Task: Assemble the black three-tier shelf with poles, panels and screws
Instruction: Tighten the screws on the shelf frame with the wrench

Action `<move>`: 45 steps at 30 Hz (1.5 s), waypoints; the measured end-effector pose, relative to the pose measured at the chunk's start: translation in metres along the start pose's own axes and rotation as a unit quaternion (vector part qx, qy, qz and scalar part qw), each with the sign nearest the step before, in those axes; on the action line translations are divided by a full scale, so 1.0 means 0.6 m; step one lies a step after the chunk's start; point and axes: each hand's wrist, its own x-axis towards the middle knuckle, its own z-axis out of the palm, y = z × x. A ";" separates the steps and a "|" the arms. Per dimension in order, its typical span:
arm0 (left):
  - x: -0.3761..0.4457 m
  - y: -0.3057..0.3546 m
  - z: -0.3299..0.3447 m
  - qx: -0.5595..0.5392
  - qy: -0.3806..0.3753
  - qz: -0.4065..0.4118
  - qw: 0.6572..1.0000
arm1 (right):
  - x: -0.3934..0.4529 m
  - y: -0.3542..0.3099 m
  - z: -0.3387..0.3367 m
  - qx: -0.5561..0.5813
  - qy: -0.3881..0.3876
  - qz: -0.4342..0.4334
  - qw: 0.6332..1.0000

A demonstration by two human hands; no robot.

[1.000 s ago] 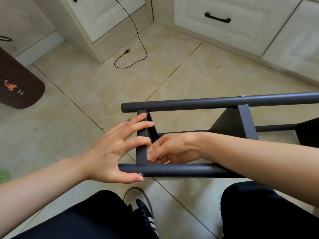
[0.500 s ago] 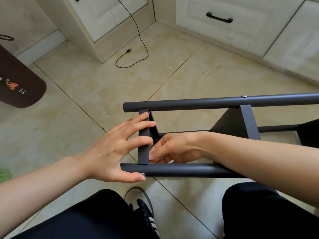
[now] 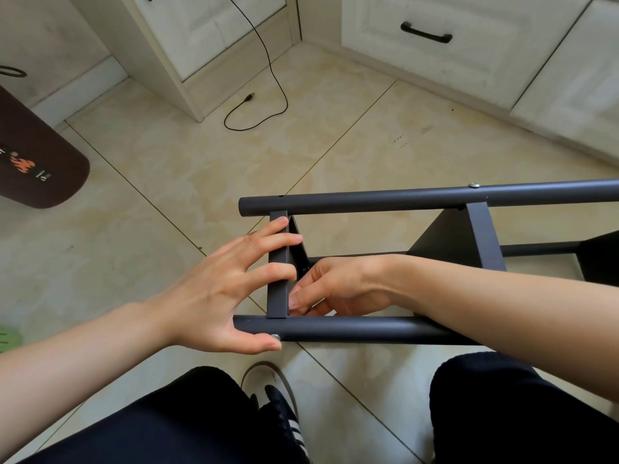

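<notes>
The black shelf frame lies on its side on the tiled floor. The near pole (image 3: 351, 328) and the far pole (image 3: 402, 199) run left to right, joined by the end panel (image 3: 278, 296) and a middle panel (image 3: 482, 236). My left hand (image 3: 214, 289) lays its fingers across the end panel's rim, and its thumb presses beside a screw head (image 3: 275, 336) on the near pole. Inside the frame, my right hand (image 3: 335, 286) has its fingertips pinched together at the corner of panel and near pole. What they pinch is hidden. Another screw (image 3: 473, 185) sits in the far pole.
White cabinets (image 3: 435, 45) line the back. A black cable (image 3: 268, 95) trails across the tiles. At the left lies a dark brown mat (image 3: 37, 169). My knees in black trousers and a black striped shoe (image 3: 284, 413) are just below the frame.
</notes>
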 end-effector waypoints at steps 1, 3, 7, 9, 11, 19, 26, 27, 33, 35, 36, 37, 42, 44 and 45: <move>0.000 0.000 0.000 -0.001 0.000 0.000 1.000 | 0.001 0.001 0.000 -0.006 0.002 0.003 1.000; 0.000 0.000 -0.001 -0.001 -0.002 0.000 1.000 | 0.003 0.002 0.000 -0.012 0.005 0.003 1.000; 0.000 0.000 -0.001 -0.003 -0.004 -0.002 1.000 | 0.006 0.004 0.000 0.007 -0.012 -0.015 1.000; 0.000 0.000 -0.001 -0.002 -0.004 -0.004 1.000 | 0.005 0.002 -0.001 0.017 -0.031 -0.023 0.999; 0.000 0.000 -0.001 -0.002 -0.005 -0.006 1.000 | 0.003 0.001 -0.002 0.016 -0.036 -0.025 0.999; 0.000 0.001 -0.001 -0.005 -0.002 -0.002 1.000 | 0.010 0.005 0.002 0.010 0.006 -0.021 1.000; 0.001 0.001 -0.001 -0.002 -0.002 -0.003 1.000 | 0.005 0.003 -0.001 0.033 -0.029 -0.038 0.998; 0.002 0.001 -0.001 -0.003 -0.002 -0.002 1.000 | 0.004 0.002 -0.001 0.038 -0.036 -0.039 0.998; 0.001 0.001 -0.001 -0.002 0.000 0.000 1.000 | 0.005 0.002 0.003 0.014 -0.010 -0.015 1.000; 0.002 0.001 -0.002 -0.003 -0.001 0.000 1.000 | 0.008 0.004 0.004 0.007 0.005 -0.008 1.000; 0.002 0.001 -0.002 -0.005 -0.001 0.001 1.000 | 0.010 0.005 0.004 0.008 0.008 -0.008 1.000; 0.002 0.001 -0.002 -0.005 -0.001 0.001 1.000 | 0.011 0.004 0.004 0.008 0.008 -0.009 1.000; 0.003 0.000 -0.001 -0.003 -0.001 0.002 1.000 | 0.008 -0.001 0.001 0.029 -0.011 -0.007 0.999; 0.003 0.000 -0.001 -0.004 -0.001 0.001 1.000 | 0.007 -0.001 0.001 0.028 -0.012 -0.007 1.000; 0.003 0.000 -0.001 -0.004 0.000 0.001 1.000 | 0.007 0.000 0.002 0.021 -0.010 -0.006 1.000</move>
